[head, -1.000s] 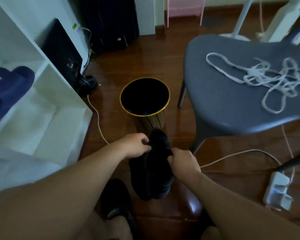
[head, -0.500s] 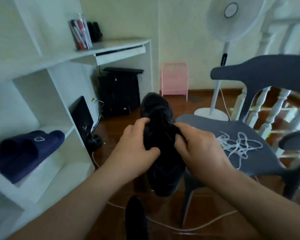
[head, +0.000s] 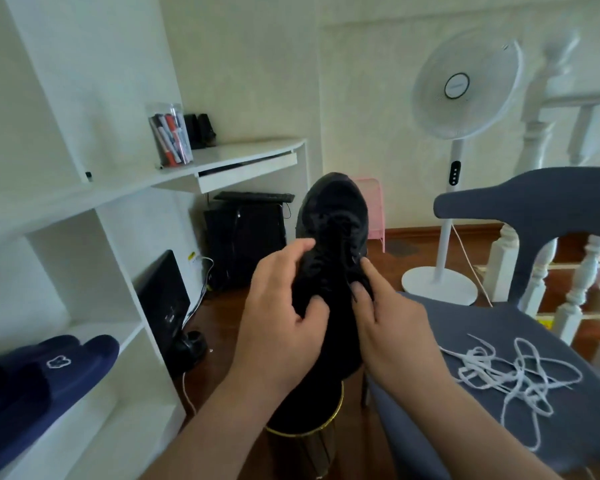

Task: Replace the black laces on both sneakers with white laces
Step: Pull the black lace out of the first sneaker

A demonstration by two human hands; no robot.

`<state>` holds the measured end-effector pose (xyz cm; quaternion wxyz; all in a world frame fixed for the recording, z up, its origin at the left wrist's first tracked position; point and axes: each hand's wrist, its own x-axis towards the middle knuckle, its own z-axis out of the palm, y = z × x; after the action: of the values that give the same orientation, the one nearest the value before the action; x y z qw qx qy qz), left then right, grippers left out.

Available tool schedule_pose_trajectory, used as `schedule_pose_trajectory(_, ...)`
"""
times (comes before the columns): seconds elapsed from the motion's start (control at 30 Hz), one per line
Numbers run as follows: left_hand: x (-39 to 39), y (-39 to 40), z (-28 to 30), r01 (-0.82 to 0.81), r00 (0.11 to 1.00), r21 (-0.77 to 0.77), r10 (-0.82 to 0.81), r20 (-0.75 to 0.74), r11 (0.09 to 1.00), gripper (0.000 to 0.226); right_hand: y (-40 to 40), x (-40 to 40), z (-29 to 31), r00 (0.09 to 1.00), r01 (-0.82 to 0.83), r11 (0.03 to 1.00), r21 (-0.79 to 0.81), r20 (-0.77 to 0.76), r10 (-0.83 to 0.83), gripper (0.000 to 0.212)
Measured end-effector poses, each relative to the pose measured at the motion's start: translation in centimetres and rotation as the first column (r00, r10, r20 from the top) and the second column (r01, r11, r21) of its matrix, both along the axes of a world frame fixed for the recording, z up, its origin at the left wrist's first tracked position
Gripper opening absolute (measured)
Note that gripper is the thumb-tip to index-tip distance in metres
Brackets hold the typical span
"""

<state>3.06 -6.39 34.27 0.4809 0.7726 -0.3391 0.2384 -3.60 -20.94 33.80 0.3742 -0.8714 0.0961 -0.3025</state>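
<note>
I hold a black sneaker [head: 333, 216] up in front of me, toe pointing away and upward. My left hand [head: 281, 320] grips its left side, thumb and fingers curled round the upper near the laces. My right hand [head: 388, 327] grips the right side, its fingertips at the black laces. The laces are hard to tell from the dark shoe. A tangle of white laces [head: 510, 375] lies on the seat of the grey chair [head: 551, 445] to my right. The second sneaker is not in view.
A black bin with a gold rim [head: 312, 431] stands on the wooden floor right below the shoe. White shelves [head: 125, 341] on the left hold navy slippers [head: 42, 379]. A white desk [head: 243, 157], a computer tower [head: 246, 237] and a standing fan [head: 458, 98] are behind.
Both hands have lifted the sneaker from the floor to chest height, and my view has tilted up from the floor to the room. The grip on the shoe has shifted slightly.
</note>
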Motion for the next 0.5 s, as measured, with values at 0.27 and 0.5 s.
schedule_pose_trajectory(0.27,1.5,-2.3,-2.0,-0.078,0.889,0.172,-0.01,0.457,0.982,0.014,-2.2,-0.2,-1.4,0.99,0.015,0.988,-0.151,-0.138,-0.036,0.062)
schedule_pose_trajectory(0.5,-4.3,-3.8,-1.5,0.395,0.857,0.227,-0.446,0.259,0.89,0.013,-6.5,0.4,-2.7,0.961,0.098,0.995,-0.032,-0.258,-0.103,0.042)
